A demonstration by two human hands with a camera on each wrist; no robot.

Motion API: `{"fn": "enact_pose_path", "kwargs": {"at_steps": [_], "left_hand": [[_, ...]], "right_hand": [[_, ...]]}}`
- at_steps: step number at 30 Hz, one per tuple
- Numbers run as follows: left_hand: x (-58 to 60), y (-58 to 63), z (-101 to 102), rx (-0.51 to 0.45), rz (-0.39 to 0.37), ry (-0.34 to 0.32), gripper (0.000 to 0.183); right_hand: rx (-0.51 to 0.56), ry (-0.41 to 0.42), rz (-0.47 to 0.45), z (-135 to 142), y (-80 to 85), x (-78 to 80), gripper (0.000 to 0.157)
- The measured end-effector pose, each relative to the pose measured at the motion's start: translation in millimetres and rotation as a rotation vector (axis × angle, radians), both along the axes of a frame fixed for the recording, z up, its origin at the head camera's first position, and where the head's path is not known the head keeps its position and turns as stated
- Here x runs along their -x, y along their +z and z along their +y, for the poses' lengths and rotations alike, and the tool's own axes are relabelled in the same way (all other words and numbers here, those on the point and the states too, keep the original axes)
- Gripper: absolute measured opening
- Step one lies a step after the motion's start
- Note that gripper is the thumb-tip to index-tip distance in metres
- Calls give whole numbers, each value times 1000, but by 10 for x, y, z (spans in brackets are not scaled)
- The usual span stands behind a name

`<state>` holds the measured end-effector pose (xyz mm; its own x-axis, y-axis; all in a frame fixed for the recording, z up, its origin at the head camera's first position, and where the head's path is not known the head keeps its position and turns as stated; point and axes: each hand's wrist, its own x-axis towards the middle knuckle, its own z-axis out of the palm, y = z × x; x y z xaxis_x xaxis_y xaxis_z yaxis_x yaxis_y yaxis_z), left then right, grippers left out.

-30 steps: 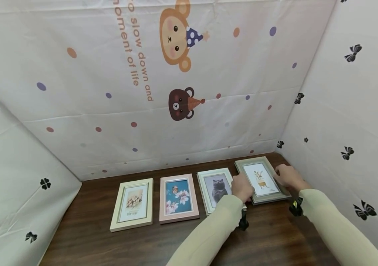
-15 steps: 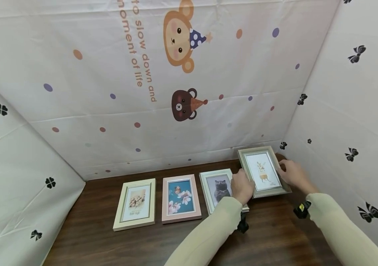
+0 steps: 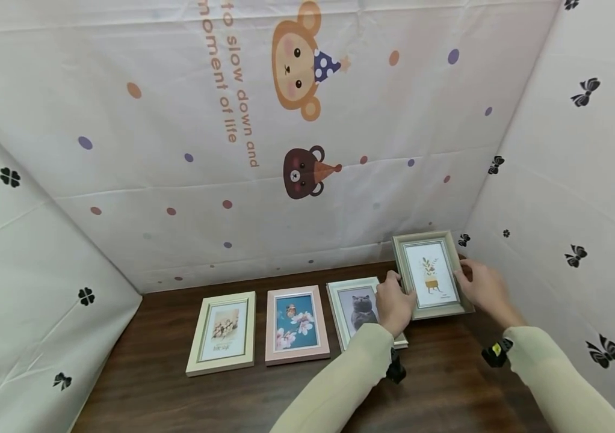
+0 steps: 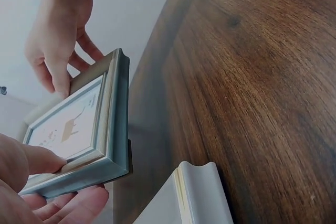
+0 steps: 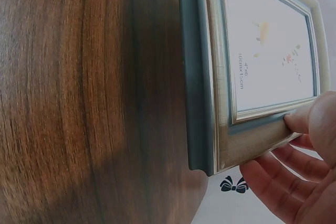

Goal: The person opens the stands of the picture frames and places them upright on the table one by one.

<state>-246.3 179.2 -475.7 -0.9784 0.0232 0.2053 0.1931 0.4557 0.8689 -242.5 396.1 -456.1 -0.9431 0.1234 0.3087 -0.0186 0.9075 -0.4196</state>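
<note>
A beige-and-grey picture frame (image 3: 432,275) with a potted-plant print is held tilted up at the right end of the row, its far edge off the table. My left hand (image 3: 396,302) grips its left side; in the left wrist view the thumb lies on the front and the fingers (image 4: 86,203) reach behind. On the opposite side my right hand (image 3: 486,293) pinches the border, thumb on the front, fingers (image 5: 278,187) behind. Partly covered by my left hand and sleeve, a white picture frame (image 3: 358,310) with a grey cat lies flat on the table.
Further left on the brown wooden table (image 3: 204,400) lie a pink picture frame (image 3: 298,325) with blossoms and a cream picture frame (image 3: 222,334). A printed white cloth wall (image 3: 264,240) rises behind, with another cloth wall (image 3: 556,180) close on the right.
Both hands have lifted and tilted the beige-and-grey picture frame from lying nearly flat to leaning more upright. The other frames stay in place while the head view shifts slightly.
</note>
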Motion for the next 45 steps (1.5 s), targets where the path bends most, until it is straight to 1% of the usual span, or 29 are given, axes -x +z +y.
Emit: {"fn": "enact_pose_path", "kwargs": {"at_steps": [5, 10, 15, 18, 20, 22, 26, 29, 33, 38, 41, 45], "left_hand": [[-6, -10, 0, 10, 18, 18, 36], [-29, -14, -16, 11, 20, 14, 35], [-36, 6, -30, 10, 16, 21, 43], [-17, 39, -36, 6, -5, 24, 47], [2, 62, -39, 4, -21, 26, 47], [11, 88, -41, -4, -46, 15, 47], [-17, 122, -37, -36, -112, -15, 45], [-49, 123, -25, -63, -136, -20, 43], [-85, 139, -20, -95, -118, -25, 38], [-133, 169, -7, -129, -85, -33, 33], [-145, 164, 8, -135, -67, -44, 34], [-148, 144, 27, -130, -25, -56, 35]], "right_hand": [[-5, -14, 24, -15, -27, -17, 43], [-12, -14, 30, -19, -40, -17, 43], [-13, 0, 6, -11, -13, 4, 44], [-14, 17, -21, -7, 29, 28, 45], [-11, 28, -37, -5, 54, 49, 46], [-8, 33, -55, 3, 70, 71, 46], [-12, 41, -69, 24, 63, 115, 45], [-16, 46, -66, 32, 50, 138, 43], [-1, 55, -77, 32, 36, 168, 42], [27, 74, -116, 43, 36, 204, 43], [36, 91, -124, 46, 37, 219, 42], [57, 115, -112, 34, 36, 231, 41]]}}
